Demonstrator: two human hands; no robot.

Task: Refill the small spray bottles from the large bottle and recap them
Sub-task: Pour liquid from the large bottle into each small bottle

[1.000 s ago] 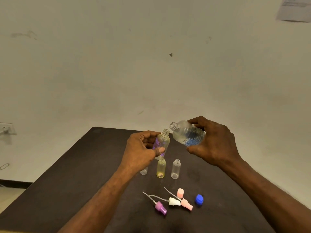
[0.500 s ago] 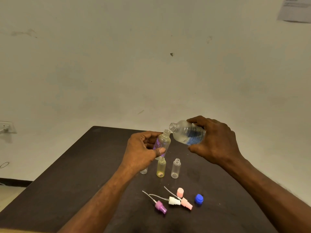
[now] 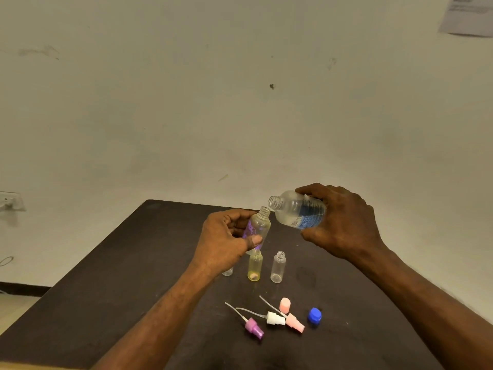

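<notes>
two hands are raised over a dark table (image 3: 112, 276), and both are yours. your left hand (image 3: 226, 241) holds a small spray bottle (image 3: 258, 228) with a purple print, thumb across its front and fingers curled behind it; the bottle is uncapped and leans slightly to the right, lifted above the table. your right hand (image 3: 344, 225) grips the large bottle (image 3: 298, 212), clear with a blue label, tipped nearly on its side with its open mouth pointing left, just beside and a little above the small bottle's neck. whether liquid is flowing between them cannot be told. below your left hand, three more small bottles stand upright on the table without caps: a yellowish bottle (image 3: 254, 267) in the middle, a clear bottle (image 3: 278, 267) just to its right, and another clear one (image 3: 227, 271) mostly hidden behind your left wrist. nearer to you lie three spray tops with thin dip tubes: a purple spray top (image 3: 254, 327), a white spray top (image 3: 276, 318) and a pink spray top (image 3: 294, 323), the white and pink touching. a small pink cap (image 3: 285, 305) stands just behind them, and a blue cap (image 3: 314, 315) sits to their right. behind the table is a pale wall (image 3: 186, 116).
</notes>
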